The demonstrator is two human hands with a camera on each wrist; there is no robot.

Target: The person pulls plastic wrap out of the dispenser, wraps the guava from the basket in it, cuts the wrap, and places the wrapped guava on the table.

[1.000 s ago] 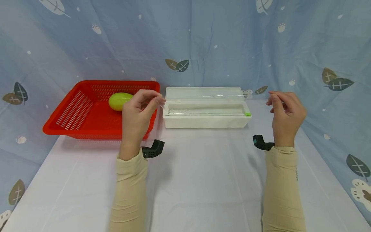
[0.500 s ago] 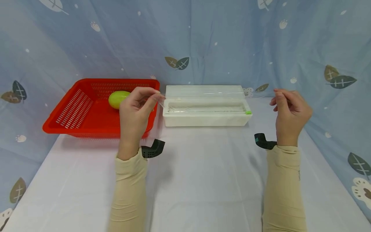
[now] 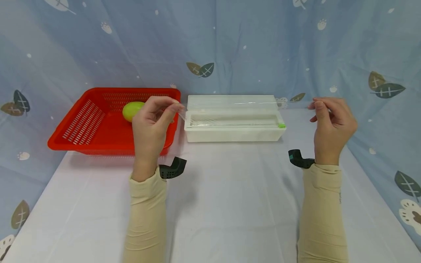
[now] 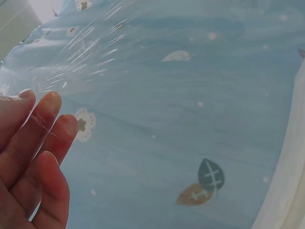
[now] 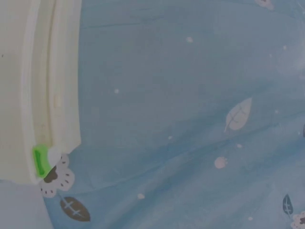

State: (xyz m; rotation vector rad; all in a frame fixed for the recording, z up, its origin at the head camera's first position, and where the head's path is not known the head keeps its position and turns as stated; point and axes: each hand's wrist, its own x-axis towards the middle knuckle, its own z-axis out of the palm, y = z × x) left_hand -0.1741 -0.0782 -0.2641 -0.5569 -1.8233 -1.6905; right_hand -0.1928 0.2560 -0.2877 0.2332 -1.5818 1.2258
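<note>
The left hand (image 3: 152, 131) and right hand (image 3: 333, 128) pinched opposite sides of the clear film (image 3: 238, 103), stretched over the white box (image 3: 235, 136), right of the red basket (image 3: 90, 148) containing a green fruit (image 3: 132, 110).

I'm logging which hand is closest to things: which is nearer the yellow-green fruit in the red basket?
Left. The left hand is just right of the fruit, partly covering it in the head view; the right hand is past the white box's far end.
</note>
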